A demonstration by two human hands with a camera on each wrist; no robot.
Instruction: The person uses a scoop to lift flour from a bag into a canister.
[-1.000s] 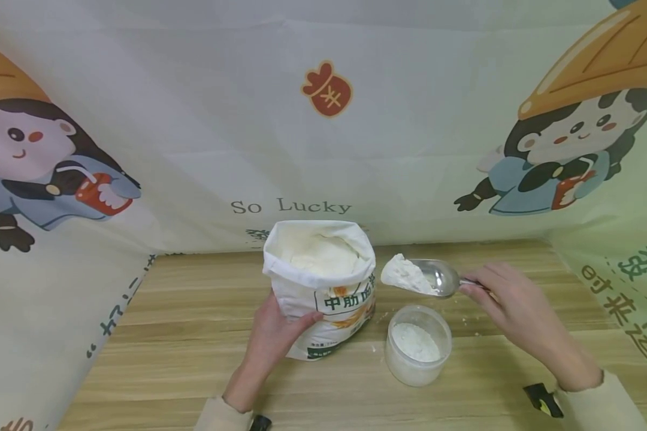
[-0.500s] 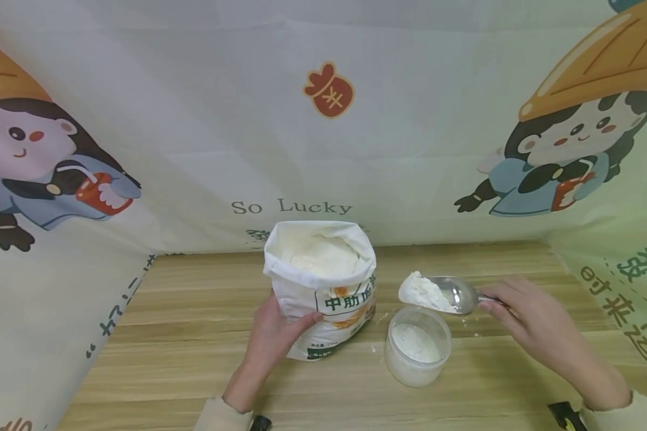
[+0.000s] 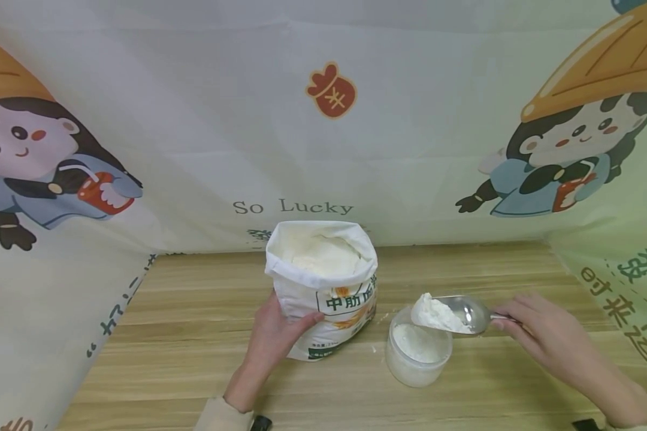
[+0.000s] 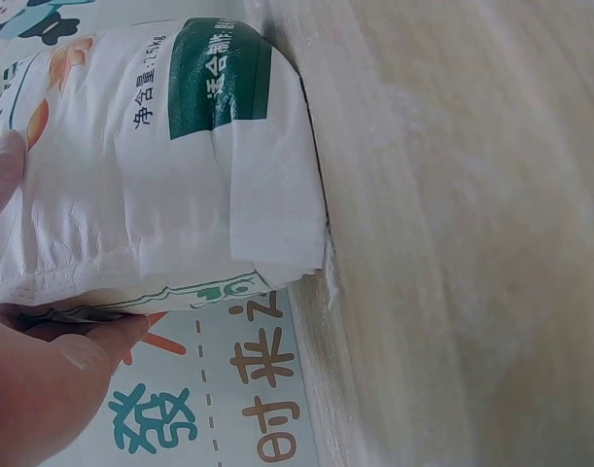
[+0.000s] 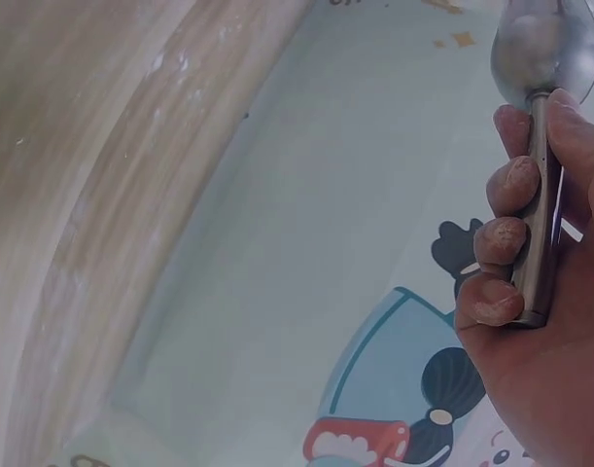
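A white flour bag (image 3: 302, 293) with green print stands upright with its top folded open, pale flour (image 3: 326, 257) showing inside. My left hand (image 3: 274, 338) grips its lower left side, thumb across the front; in the left wrist view the bag (image 4: 180, 185) fills the upper left. In my right hand (image 3: 552, 344) is the handle of a metal scoop (image 3: 471, 312), fingers curled round it in the right wrist view. White flour (image 3: 437, 314) is heaped in the scoop, whose front overlaps the rim of a clear round tub (image 3: 417, 372). Flour lies inside the tub too.
All stands on a wood-grain table (image 3: 194, 335). A printed cloth (image 3: 221, 120) hangs behind it and along both sides. Small flour specks (image 3: 374, 349) are scattered between bag and tub.
My right hand has brought the loaded scoop from beside the bag rightward and toward me, to over the tub's far rim. The left hand and the bag have stayed in place.
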